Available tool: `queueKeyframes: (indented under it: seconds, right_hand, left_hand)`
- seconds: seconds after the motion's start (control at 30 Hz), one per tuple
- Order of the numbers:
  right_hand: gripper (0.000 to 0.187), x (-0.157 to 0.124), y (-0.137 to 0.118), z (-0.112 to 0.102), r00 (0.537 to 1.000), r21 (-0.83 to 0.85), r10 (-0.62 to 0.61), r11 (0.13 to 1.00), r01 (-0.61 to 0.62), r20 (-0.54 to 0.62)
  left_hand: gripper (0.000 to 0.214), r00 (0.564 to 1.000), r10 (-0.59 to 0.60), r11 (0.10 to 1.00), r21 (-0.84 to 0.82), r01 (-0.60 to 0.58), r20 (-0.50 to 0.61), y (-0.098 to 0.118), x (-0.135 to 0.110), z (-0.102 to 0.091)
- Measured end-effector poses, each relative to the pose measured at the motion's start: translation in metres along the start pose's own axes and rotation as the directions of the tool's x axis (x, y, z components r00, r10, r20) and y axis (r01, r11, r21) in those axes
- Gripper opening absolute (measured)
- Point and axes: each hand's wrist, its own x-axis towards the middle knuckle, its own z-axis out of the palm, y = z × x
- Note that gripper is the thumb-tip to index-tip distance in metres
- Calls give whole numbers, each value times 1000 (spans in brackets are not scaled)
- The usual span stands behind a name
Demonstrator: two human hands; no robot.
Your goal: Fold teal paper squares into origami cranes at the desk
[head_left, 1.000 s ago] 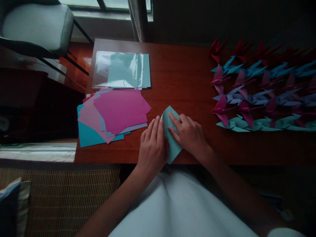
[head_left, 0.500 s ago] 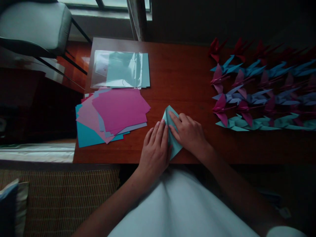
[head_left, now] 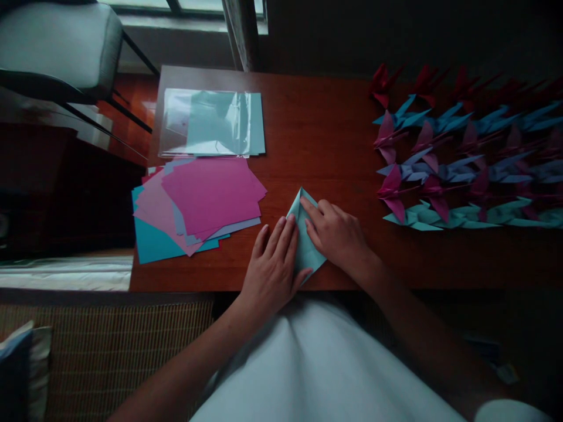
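Note:
A pale mint-green origami paper [head_left: 308, 249], folded into a kite-like shape, lies on the table in front of me with its point facing away. Flat over its left edge rests my left hand [head_left: 275, 258], fingers stretched out and thumb spread across the paper's near part. On the right side, my right hand [head_left: 336, 231] presses its index fingertip close to the top point. The thumb touches the paper lower down, and the other fingers are curled. Neither hand grips the sheet. Part of its left side is hidden beneath my left hand.
Loose pink, lilac and blue paper sheets [head_left: 215, 196] are fanned out at left. Behind them lies a clear packet [head_left: 220, 123] with mint sheets. Rows of folded paper cranes [head_left: 448, 170] stand at right on the wooden table [head_left: 316, 129]. A chair [head_left: 61, 53] is at the far left.
My left hand has slid slightly left and its thumb has spread out over the paper, showing more of the sheet. My right hand has barely moved.

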Motion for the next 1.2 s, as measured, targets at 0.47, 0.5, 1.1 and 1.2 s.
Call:
queueKeyframes:
  seconds: [0.47, 0.5, 1.1, 1.2]
  right_hand:
    - [58, 0, -1, 3, 1000, -21, -4, 1000, 4, -6]
    - [59, -1, -1, 3, 1000, -23, -4, 1000, 4, -10]
    - [56, 2, -3, 2, 1000, -53, 9, 999, -9, 13]
    - [56, 3, -3, 2, 1000, -50, 12, 999, -11, 13]
  left_hand:
    - [73, 1000, 1, 1000, -9, -1, 16, 1, 1, -2]
    - [73, 1000, 2, 1000, -9, -2, 18, 1, 1, -2]
    - [75, 999, 6, 1000, -22, -5, 35, 3, 2, -3]
    - [74, 999, 11, 1000, -24, -10, 38, 3, 2, -3]
